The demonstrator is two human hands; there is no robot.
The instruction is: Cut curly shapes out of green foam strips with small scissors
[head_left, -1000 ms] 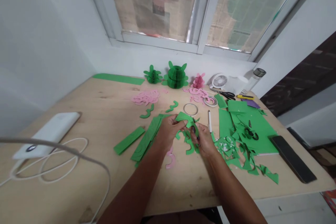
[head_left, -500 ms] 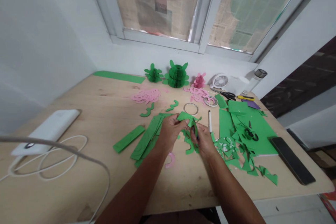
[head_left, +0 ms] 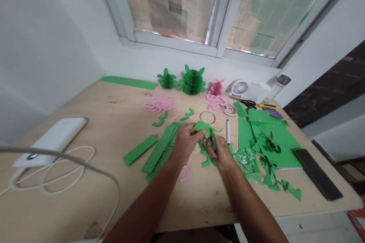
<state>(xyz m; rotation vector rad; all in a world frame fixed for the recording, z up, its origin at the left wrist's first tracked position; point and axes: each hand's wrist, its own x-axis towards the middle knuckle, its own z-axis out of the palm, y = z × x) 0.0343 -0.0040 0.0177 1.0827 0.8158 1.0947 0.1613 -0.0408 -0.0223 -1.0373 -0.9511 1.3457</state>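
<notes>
Between finger and thumb, my left hand pinches a piece of green paper. My right hand is closed round small dark-handled scissors, whose blades are at the paper and mostly hidden by it. A curved green strip hangs from the paper by the right fingers. Under the hands lie cut green curved pieces, partly covered. A pink curved piece rests near my left wrist. Left of my left hand are several green paper strips with faint curved outlines, partly under the forearm.
Green scraps, a second pair of scissors and a black phone lie to the right. Green paper animals, a small fan and a bottle stand at the back. A power bank with cable lies left.
The curved strip by my right fingers has shifted slightly and shows more of its length. My right hand has turned a little; my left hand holds the paper in nearly the same place.
</notes>
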